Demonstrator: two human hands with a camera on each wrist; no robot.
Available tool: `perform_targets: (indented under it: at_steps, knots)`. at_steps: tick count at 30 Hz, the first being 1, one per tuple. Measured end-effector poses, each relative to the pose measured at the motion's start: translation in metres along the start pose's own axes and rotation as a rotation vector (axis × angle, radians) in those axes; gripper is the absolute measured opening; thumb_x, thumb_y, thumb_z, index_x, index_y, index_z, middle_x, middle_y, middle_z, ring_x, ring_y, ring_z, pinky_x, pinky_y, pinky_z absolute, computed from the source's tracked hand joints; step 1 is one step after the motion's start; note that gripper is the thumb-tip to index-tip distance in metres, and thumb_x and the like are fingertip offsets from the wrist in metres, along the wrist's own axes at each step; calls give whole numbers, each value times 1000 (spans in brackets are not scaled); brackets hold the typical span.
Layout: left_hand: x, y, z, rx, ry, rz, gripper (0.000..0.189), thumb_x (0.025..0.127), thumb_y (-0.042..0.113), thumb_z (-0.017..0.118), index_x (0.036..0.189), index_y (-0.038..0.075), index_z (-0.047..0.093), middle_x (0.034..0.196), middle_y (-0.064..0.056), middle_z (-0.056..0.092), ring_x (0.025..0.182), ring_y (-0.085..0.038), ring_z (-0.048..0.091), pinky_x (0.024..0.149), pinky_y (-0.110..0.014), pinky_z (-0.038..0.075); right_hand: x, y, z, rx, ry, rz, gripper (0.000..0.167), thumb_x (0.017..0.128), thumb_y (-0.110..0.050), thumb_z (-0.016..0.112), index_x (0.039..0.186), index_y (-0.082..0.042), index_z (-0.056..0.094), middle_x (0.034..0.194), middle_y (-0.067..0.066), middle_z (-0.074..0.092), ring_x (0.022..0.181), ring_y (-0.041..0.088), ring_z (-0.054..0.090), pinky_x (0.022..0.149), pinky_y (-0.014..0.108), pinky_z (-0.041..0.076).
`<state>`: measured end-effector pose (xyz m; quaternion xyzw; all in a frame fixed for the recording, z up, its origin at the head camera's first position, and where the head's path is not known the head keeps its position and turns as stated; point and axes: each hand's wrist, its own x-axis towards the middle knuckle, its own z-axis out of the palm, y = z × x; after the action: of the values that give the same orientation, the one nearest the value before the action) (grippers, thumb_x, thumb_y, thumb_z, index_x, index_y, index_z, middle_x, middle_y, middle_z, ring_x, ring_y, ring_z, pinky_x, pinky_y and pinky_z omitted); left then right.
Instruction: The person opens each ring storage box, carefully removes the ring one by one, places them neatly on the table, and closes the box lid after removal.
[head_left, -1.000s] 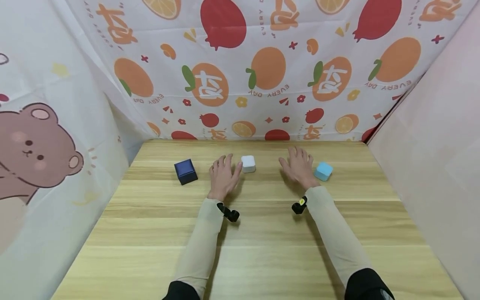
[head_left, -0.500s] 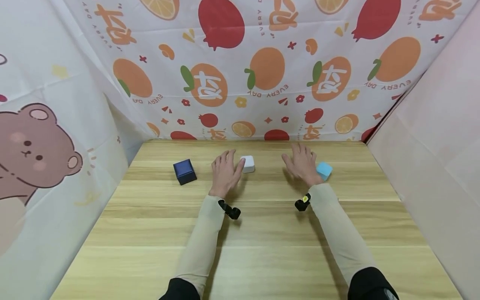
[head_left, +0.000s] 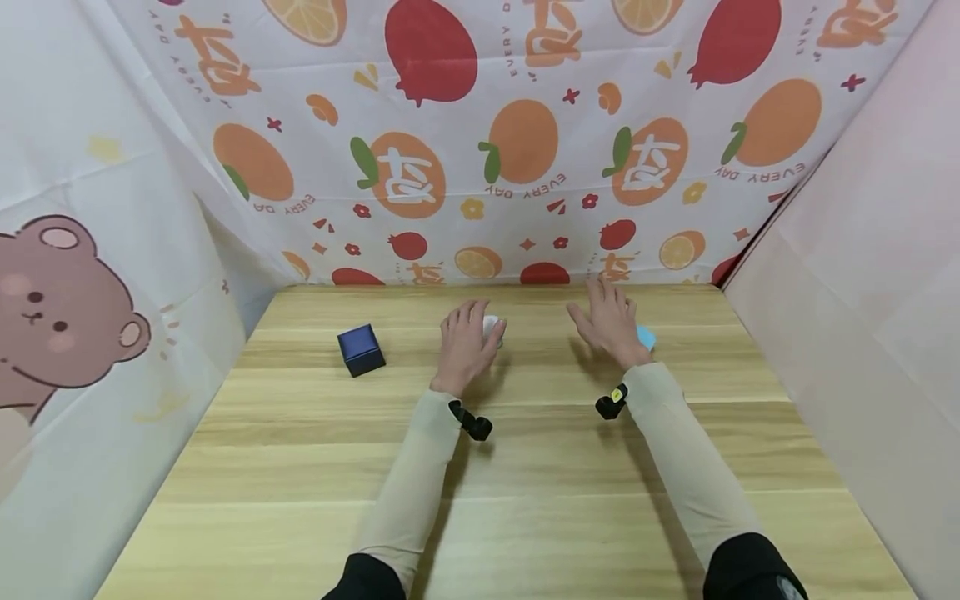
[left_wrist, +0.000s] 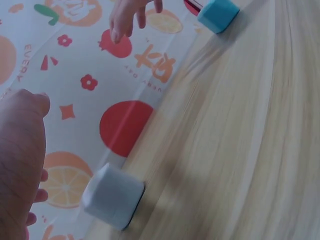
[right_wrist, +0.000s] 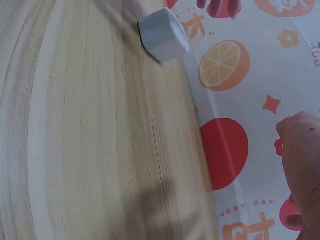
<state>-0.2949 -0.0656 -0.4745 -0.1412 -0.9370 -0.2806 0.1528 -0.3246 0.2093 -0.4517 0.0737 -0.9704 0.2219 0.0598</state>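
Observation:
In the head view my left hand (head_left: 467,346) hovers above the table with fingers spread, overlapping much of a small white rounded block (head_left: 491,323). The left wrist view has that white block (left_wrist: 114,196) standing on the wood, apart from the thumb side of my left hand (left_wrist: 19,155). My right hand (head_left: 611,323) is held over the table, its fingers reaching toward the back edge and nothing in them. Just right of its wrist sits a light-blue rounded block (head_left: 647,337), partly covered. A dark navy box (head_left: 362,350) rests to the left of my left hand.
The wooden table (head_left: 525,533) ends at a hanging fruit-print cloth (head_left: 517,142) along its back edge. A bear-print cloth (head_left: 67,317) closes off the left side, and a pale cloth (head_left: 840,317) the right. Each wrist carries a small black camera.
My left hand has shifted right, so it overlaps more of the white block. Moving right and slightly farther back, my right hand covers more of the light-blue block. The head view has shifted slightly.

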Motion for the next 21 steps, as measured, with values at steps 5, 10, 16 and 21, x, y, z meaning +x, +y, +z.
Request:
perform_targets:
  at_steps: [5, 10, 16, 21]
  knots:
    - [3, 10, 6, -1, 9, 42, 57, 106, 47, 44, 148, 8, 46, 149, -19, 51, 140, -40, 44, 118, -58, 31, -2, 4, -8, -1, -5, 5, 74, 105, -53, 40, 162, -11, 19, 169, 22, 17, 153, 47, 19, 115, 70, 20]
    - [8, 15, 10, 3, 9, 73, 58, 106, 47, 43, 148, 8, 46, 147, -19, 53, 139, -40, 45, 117, -58, 33, -2, 9, -16, 10, 25, 9, 71, 104, -52, 43, 159, -10, 27, 166, 22, 22, 152, 46, 20, 113, 69, 22]
    - [12, 22, 12, 29, -11, 76, 59, 106, 48, 42, 149, 8, 45, 150, -18, 52, 139, -39, 46, 117, -57, 33, -2, 18, -24, 16, 55, -10, 65, 103, -53, 44, 154, -13, 35, 166, 23, 22, 151, 46, 21, 111, 70, 21]
    - [12, 30, 14, 17, -47, 98, 60, 106, 48, 41, 149, 7, 45, 151, -17, 51, 140, -39, 44, 118, -58, 33, -3, 28, -31, -23, 35, 5, 70, 104, -56, 41, 158, -14, 28, 167, 24, 18, 152, 49, 17, 115, 71, 17]
